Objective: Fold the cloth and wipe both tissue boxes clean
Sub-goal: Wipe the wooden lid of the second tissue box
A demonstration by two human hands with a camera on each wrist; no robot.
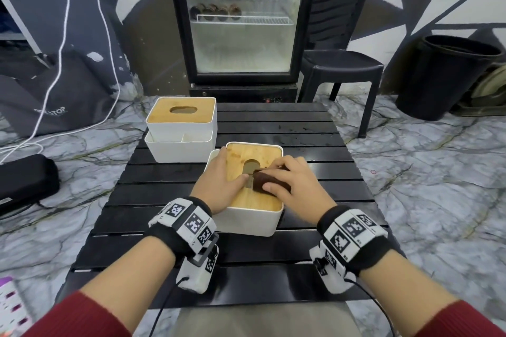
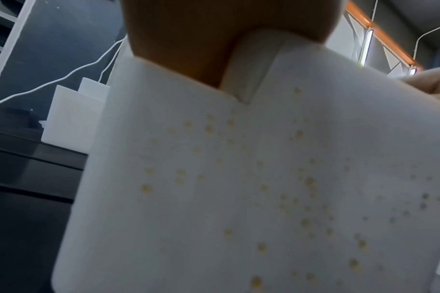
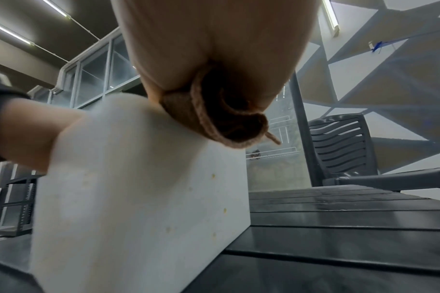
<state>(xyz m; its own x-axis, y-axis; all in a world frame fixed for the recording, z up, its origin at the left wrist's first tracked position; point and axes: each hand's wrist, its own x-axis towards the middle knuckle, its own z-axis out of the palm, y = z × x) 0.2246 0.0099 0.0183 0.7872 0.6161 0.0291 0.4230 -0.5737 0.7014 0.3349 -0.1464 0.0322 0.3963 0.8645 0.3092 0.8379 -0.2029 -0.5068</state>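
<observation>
A white tissue box (image 1: 249,220) with a bamboo lid (image 1: 254,202) stands at the middle of the black slatted table (image 1: 301,139). My right hand (image 1: 290,182) grips a folded brown cloth (image 1: 264,182) and presses it on the lid beside the slot. My left hand (image 1: 221,180) clasps the box's left edge, fingers along the side and thumb on the lid. In the left wrist view the box's side wall (image 2: 239,188) carries yellowish specks. The right wrist view shows the cloth (image 3: 214,119) bunched under my palm on the box (image 3: 138,188). A second tissue box (image 1: 182,117) stands at the table's far left.
The second box sits above a white open tray (image 1: 179,149). Behind the table are a glass-door fridge (image 1: 242,19), a black plastic chair (image 1: 342,63) and a black bin (image 1: 443,76). White cables (image 1: 57,63) and a black case (image 1: 26,180) lie on the marble floor, left.
</observation>
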